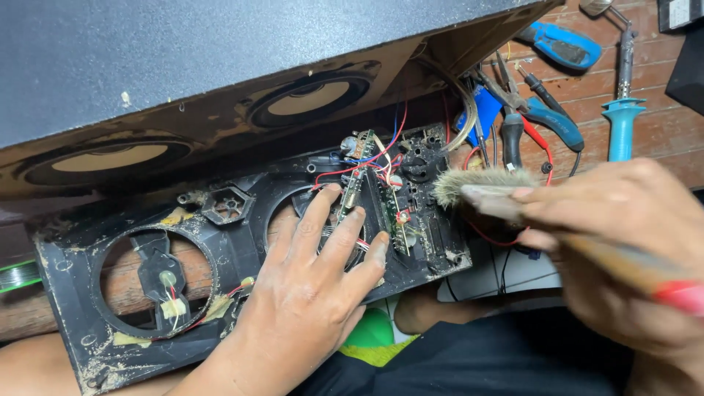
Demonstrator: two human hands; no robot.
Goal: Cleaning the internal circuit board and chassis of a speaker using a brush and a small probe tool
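Black plastic speaker front panel (242, 242) is laid flat across the person's lap, dusty and flecked with glue residue. Two round openings are cut in it; the left opening is bridged by a bracket with a small round part and red wires. Green circuit boards (381, 198) with red, blue and white wiring are mounted at the panel's right end.

Left hand (315, 286) is pressed palm-down on the panel over the right opening. Its fingers are spread, with the tips just beside the circuit boards.

Paintbrush (499, 192) is gripped by the right hand (623, 235), fingers closed around the wooden handle, thumb along its upper side; handle end is red. Hand and brush are motion-blurred. Bristles are held at the panel's right edge, close to the boards; contact cannot be told.

Dark speaker cabinet (220, 66) is tilted up behind the panel, two round speaker cones seen inside it.

On the wooden plank surface (660, 132) at upper right: blue-handled pliers (561, 44), a teal-handled soldering iron (623, 110), screwdrivers, loose wires.
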